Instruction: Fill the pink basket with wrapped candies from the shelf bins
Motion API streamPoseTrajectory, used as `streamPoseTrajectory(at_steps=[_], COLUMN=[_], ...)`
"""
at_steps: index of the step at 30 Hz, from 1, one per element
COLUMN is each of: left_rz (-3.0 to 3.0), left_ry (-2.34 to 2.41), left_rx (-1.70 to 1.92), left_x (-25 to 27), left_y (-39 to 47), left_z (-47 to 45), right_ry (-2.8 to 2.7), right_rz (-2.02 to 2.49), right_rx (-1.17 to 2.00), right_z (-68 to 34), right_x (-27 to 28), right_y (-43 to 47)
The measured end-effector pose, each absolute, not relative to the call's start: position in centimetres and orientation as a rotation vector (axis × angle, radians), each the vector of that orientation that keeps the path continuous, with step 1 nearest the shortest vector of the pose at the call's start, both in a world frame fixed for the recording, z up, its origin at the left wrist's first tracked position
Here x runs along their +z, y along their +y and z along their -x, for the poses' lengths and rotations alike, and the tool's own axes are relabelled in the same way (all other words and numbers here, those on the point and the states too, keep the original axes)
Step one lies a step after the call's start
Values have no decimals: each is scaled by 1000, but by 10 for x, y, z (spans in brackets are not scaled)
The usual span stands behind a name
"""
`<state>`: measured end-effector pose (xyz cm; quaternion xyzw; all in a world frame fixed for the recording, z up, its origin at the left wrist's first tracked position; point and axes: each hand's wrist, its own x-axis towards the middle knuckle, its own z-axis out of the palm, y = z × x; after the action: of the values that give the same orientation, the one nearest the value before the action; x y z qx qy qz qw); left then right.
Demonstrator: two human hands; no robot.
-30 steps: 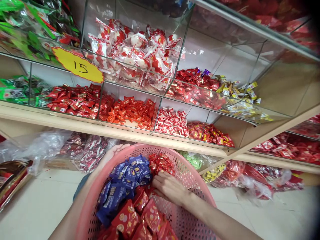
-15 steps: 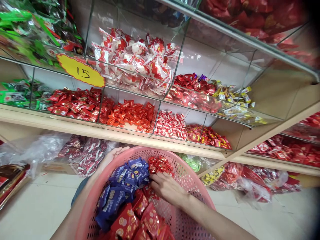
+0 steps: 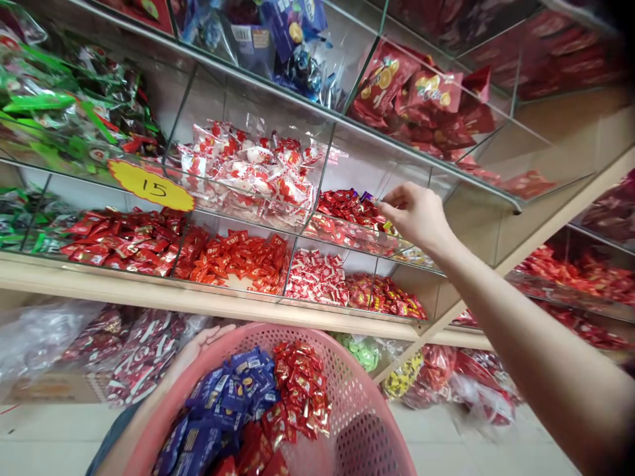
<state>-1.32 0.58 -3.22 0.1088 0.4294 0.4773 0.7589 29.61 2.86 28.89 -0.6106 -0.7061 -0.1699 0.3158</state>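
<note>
A pink plastic basket (image 3: pixel 347 360) with a perforated wall stands tilted low in the view. My left hand (image 3: pixel 206 340) supports it from the outer left side, fingers stretched along the rim. Inside lie blue candy packets (image 3: pixel 243 383), small red wrapped candies (image 3: pixel 300 387) and larger red packets (image 3: pixel 255 449). My right hand (image 3: pixel 414 215) is raised in front of the shelf, thumb and fingers pinched together. Its fingertips are beside red candies (image 3: pixel 344 205) with a little purple among them. Whatever the pinch may hold is too small to tell.
Clear-fronted shelf bins hold red-and-white wrapped sweets (image 3: pixel 258 175), orange-red candies (image 3: pixel 243 258) and orange-printed red packets (image 3: pixel 421 92). A yellow tag (image 3: pixel 151 185) reads 15. Bagged sweets (image 3: pixel 143 350) lie under the wooden ledge (image 3: pixel 238 304). A slanted wooden panel (image 3: pixel 560 205) bounds the right.
My right hand has left the small red candies in the basket and risen to the shelf on the right. My left hand stays at the basket. The view has tilted up.
</note>
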Motion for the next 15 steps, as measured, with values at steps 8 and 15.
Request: streamPoseTrajectory(at_steps=[8, 15], left_rz=[-237, -214], left_ry=[882, 890], left_rx=[1040, 1089], left_x=[-39, -22], left_y=[8, -1], left_z=[17, 9], right_ry=[-1975, -2082], right_rz=[2327, 2116], right_rx=[245, 158], right_z=[-283, -302], right_x=[302, 292], right_y=[74, 83])
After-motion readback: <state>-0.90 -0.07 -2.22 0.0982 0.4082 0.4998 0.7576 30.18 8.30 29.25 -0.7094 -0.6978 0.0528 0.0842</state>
